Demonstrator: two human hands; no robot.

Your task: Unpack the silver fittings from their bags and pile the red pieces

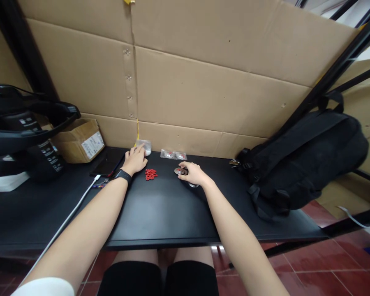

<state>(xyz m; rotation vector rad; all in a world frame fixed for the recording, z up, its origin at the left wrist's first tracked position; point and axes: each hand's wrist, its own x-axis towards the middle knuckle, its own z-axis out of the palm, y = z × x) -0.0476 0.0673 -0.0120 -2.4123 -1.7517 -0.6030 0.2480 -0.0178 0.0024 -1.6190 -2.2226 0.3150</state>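
A small clear plastic bag (pixel 146 146) with something whitish in it lies against the cardboard at the back. On its near left side rests my left hand (pixel 135 160), fingers stretched out and touching it. With thumb and fingers, my right hand (pixel 193 173) pinches a round silver disc with a red centre (pixel 178 171) just above the desk. Under that palm another shiny round piece (pixel 193 185) shows in part. Between the hands sits a small heap of red pieces (pixel 151 174). Two similar discs in clear packets (pixel 173 154) lie behind my right hand.
The black desk (pixel 160 213) ends at a cardboard wall (pixel 203 94). At left are a dark phone-like device (pixel 106 161), a white cable (pixel 77 205), an open cardboard box (pixel 80 142) and black gear (pixel 21 135). A black backpack (pixel 302 160) stands at right.
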